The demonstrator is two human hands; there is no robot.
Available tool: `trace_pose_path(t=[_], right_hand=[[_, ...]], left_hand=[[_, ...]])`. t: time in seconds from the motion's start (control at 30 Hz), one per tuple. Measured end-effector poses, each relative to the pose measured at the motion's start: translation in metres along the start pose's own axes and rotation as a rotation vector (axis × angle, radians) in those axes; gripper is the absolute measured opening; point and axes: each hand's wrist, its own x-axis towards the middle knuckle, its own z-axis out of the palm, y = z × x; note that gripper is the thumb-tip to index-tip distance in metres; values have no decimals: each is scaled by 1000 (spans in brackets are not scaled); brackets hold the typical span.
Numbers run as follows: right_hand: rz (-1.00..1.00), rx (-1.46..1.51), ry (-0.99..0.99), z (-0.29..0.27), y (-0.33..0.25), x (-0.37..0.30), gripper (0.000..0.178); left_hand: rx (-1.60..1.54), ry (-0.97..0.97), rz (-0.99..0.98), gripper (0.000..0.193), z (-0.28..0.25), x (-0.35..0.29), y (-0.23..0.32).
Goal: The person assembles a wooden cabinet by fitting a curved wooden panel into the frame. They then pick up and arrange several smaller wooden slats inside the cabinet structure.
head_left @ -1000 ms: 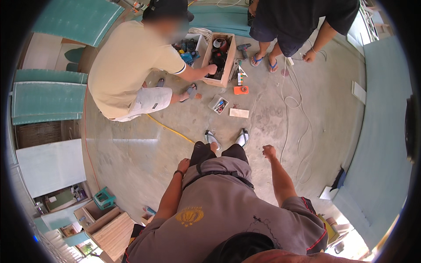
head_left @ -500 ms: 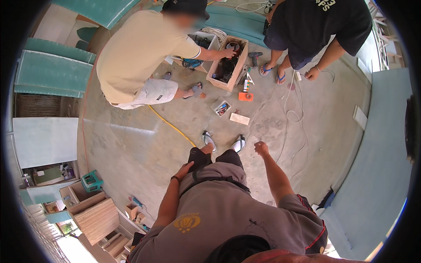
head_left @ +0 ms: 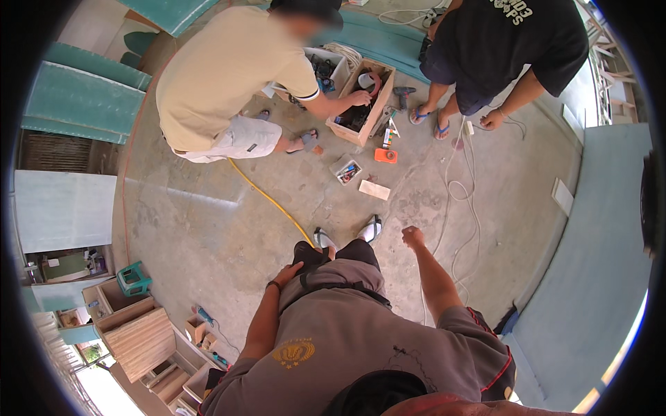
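Observation:
My left hand lies on my left thigh, fingers stretched along the dark shorts, holding nothing that shows. Out over the concrete floor, to the right of my feet, hangs my right hand. Its fingers are curled together, and whatever may be in them is hidden. Beyond my sandalled feet lies a pale rectangular block. A small grey bin with tools and an orange case are farther off. A person in a cream shirt reaches into a wooden box holding dark items and a reddish ring.
Another person in a black shirt stands far right. A drill rests by the box. A white cable loops across the floor at right; a yellow hose runs toward my feet. Wooden cabinets and a green stool stand left.
The view has shifted slightly. The person in the cream shirt has moved their hand inside the wooden box, and the reddish ring now shows more plainly. My hands keep about the same pose.

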Motion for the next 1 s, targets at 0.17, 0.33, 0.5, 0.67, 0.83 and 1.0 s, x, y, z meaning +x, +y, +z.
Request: trace_pose_path(t=[0.17,0.33,0.5,0.67,0.83,1.0], right_hand=[[-46,-37,-14,16,-11,-25,22],[-51,-117,-59,25,-20,-34,27],[1,-230,-161,22,-74,-64,38],[-201,-210,-12,64,-89,-95,31],[-273,-399,-74,119,-122,-169,33],[-273,-610,-124,164,-150,-257,34]], left_hand=[[-52,7,-38,97,-2,15,-47],[-145,13,16,93,7,13,-71],[-133,-4,184,76,22,1,-117],[-174,4,192,61,33,-12,-161],[-415,-11,228,55,46,-42,-219],[-324,61,279,49,73,-13,-330]])
